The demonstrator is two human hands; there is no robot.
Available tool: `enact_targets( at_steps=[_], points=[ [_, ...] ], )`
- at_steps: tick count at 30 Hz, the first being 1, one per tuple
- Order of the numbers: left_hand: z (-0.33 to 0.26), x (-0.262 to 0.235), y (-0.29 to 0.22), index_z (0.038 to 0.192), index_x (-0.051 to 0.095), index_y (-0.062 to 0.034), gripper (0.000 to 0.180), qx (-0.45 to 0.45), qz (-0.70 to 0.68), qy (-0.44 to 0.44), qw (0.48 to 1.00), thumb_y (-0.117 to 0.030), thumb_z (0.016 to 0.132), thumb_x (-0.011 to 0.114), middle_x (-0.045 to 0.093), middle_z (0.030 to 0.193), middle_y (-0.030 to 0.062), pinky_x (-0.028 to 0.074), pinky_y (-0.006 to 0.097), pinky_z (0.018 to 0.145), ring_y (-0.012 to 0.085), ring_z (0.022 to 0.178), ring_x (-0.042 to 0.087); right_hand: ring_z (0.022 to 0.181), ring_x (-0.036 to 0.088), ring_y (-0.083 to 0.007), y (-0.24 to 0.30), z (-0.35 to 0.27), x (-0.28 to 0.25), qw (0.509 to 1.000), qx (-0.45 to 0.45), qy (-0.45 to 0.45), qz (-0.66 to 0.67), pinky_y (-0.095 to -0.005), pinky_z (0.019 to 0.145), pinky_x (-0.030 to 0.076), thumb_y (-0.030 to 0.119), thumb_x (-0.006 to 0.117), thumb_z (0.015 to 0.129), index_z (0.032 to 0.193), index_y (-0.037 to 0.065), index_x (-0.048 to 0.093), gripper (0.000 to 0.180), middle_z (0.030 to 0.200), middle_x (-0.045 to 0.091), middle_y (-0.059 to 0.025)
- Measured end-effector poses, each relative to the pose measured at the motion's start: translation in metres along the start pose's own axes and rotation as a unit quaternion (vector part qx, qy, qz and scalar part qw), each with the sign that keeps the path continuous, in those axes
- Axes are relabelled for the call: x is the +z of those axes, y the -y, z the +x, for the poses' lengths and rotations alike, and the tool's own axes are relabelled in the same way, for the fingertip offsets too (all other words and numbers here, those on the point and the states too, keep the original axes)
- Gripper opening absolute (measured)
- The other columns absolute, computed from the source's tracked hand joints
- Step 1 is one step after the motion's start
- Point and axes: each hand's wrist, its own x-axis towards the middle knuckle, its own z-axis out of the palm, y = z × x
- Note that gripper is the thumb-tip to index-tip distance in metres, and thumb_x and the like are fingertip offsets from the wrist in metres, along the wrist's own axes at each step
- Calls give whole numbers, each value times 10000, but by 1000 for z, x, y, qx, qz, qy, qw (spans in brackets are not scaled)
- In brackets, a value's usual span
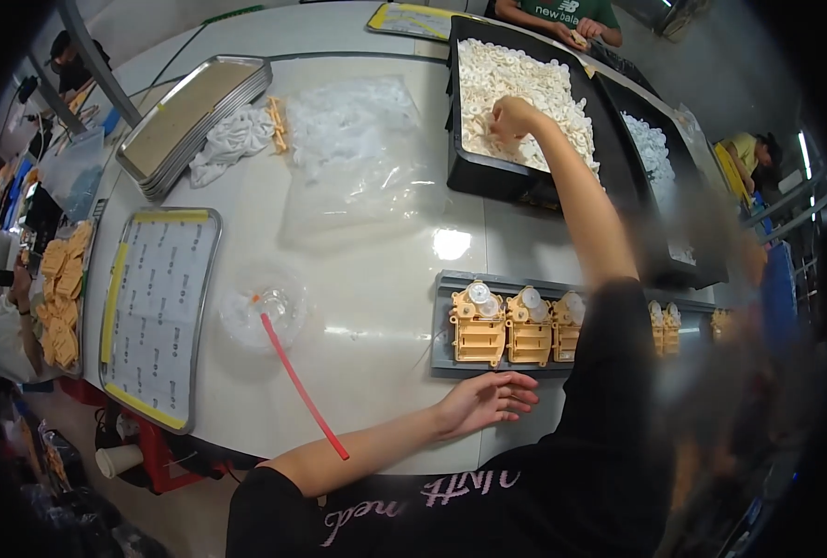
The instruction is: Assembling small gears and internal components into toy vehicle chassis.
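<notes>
My right arm stretches forward over the table, with my right hand (516,119) down among small cream plastic parts (525,79) in a black bin (497,181). Its fingers are bent and pinched toward the parts; what they grip is too small to make out. My left hand (488,405) rests palm partly up at the near edge of a grey rail fixture (446,335), fingers loosely extended and holding nothing. Orange-yellow plastic housings (479,339) stand in a row on the fixture, several with clear round wheels (479,293) on top. My right sleeve hides part of the row.
Left of centre, a red stick (302,386) lies across a clear round dish (279,307). A clear bag of white parts (353,130), stacked metal trays (195,116) and a lined tray (158,307) are beyond it. A second black bin (651,158) holds whitish parts. Other people work around the table.
</notes>
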Motion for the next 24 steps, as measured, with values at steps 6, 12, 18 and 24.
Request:
enact_targets(
  at_steps=[6,12,18,24],
  points=[
    [2,1,-5,1251,467,-1,427,8,30,9,999,-293,943,421,560,1132,124,424,323,919,195,1055,533,679,651,-144,-5,-30,-13,983,-69,-19,166,-256,588,574,62,676,765,888,-23,681,149,804,654,-87],
    [1,6,-4,1235,477,-5,413,-2,58,9,998,-296,949,416,560,1133,127,425,323,920,191,1041,536,744,625,-119,-27,-52,-13,960,-75,-62,262,-252,679,568,165,683,827,992,4,671,231,852,633,-50],
    [1,5,-1,1224,486,-6,400,5,65,7,998,-289,952,414,566,1125,128,433,323,911,189,1030,544,802,563,-157,-12,-51,30,993,-71,-75,53,-292,635,491,493,626,842,1140,70,603,518,964,613,-103],
    [1,4,0,1218,505,-41,402,10,84,13,996,-331,959,401,582,1125,101,437,302,880,167,1016,550,736,626,-169,4,-50,13,992,-115,-33,46,-281,597,521,326,684,828,1008,17,636,361,852,631,-96]
  ],
)
